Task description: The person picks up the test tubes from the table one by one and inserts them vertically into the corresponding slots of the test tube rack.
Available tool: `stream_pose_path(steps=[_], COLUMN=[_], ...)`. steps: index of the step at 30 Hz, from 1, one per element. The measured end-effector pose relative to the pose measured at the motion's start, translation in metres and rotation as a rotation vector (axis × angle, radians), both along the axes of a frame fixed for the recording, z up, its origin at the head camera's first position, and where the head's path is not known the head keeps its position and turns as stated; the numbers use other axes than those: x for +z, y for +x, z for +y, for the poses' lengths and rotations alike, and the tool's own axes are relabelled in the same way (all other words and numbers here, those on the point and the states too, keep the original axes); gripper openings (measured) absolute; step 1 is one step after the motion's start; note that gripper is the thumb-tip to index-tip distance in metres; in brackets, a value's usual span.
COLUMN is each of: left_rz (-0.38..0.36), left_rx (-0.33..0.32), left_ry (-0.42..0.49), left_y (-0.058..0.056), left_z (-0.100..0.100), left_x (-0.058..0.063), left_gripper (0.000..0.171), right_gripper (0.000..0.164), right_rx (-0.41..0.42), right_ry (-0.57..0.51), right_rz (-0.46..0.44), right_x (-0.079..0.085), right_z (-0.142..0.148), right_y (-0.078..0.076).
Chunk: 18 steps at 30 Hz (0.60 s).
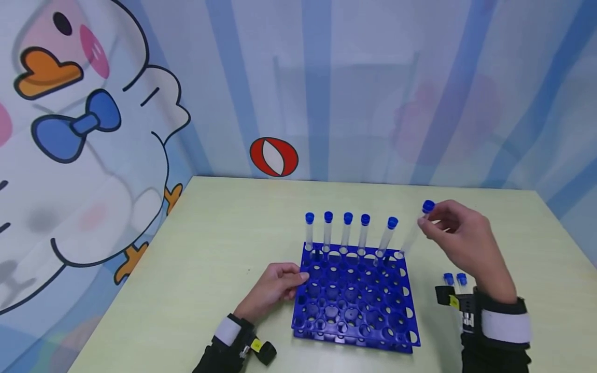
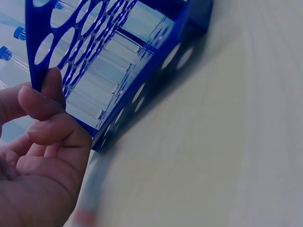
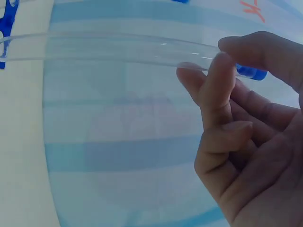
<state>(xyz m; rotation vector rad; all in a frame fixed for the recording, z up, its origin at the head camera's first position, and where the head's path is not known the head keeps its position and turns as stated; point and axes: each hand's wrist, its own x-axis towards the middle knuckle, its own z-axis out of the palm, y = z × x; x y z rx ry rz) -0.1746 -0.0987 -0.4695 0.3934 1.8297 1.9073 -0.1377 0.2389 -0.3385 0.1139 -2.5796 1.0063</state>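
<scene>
A blue test tube rack (image 1: 356,339) with rows of round holes stands on the table. Along its back row, several clear test tubes with blue caps (image 1: 347,218) stand upright, the rightmost of them leaning (image 1: 386,241). My left hand (image 1: 274,288) grips the rack's left edge between thumb and fingers. At the rack's back right corner, my right hand (image 1: 466,239) pinches another clear test tube (image 3: 118,48) just below its blue cap (image 3: 252,72). That tube tilts, cap up and to the right, its lower end overlapping the corner hole in the head view.
Two more blue-capped tubes (image 1: 448,278) lie right of the rack, partly hidden by the right wrist's camera strap (image 1: 506,326). Behind the pale table (image 1: 224,223) rises a striped blue wall (image 1: 354,103), with a cartoon duck (image 1: 84,207) at the left.
</scene>
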Motion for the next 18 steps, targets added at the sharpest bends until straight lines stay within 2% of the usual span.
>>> stream_pose_path(steps=[9, 18], left_rz=[0.001, -0.007], left_rx=[-0.01, -0.012], left_ry=[0.019, 0.024], left_y=[-0.001, 0.0], left_z=[0.001, 0.0], left_x=[0.0, -0.001], left_gripper=[0.03, 0.028], right_gripper=[0.026, 0.034], right_rx=[0.05, 0.125], right_ry=[-0.001, 0.044], right_rz=[-0.056, -0.21], right_x=[-0.008, -0.018], right_z=[-0.006, -0.005], right_y=[-0.008, -0.015])
